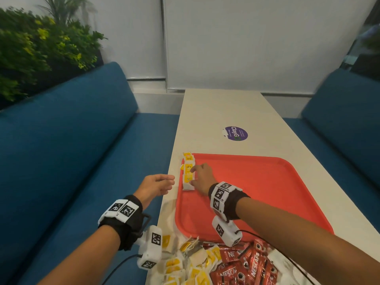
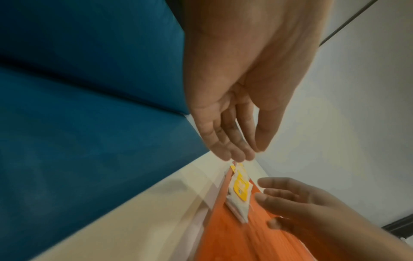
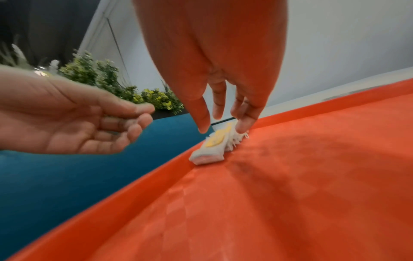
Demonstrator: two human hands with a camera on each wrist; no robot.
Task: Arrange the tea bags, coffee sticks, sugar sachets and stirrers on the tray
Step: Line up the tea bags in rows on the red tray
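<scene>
Fingers of the right hand (image 1: 202, 177) touch the tea-bag row (image 1: 188, 171) on the tray (image 1: 267, 182); beside it the left hand (image 1: 156, 185) hovers loosely spread, holding nothing

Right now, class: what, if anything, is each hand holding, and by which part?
Nothing is held. The left hand hangs open; the right hand's fingertips touch the right side of the row of white-and-yellow tea bags.

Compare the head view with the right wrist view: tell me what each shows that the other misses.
Only the head view shows the loose tea bags and red coffee sticks heaped near the tray's near edge, and the purple sticker. Only the right wrist view shows the left hand's empty palm. Both show the right hand touching the row of tea bags on the red tray.
</scene>
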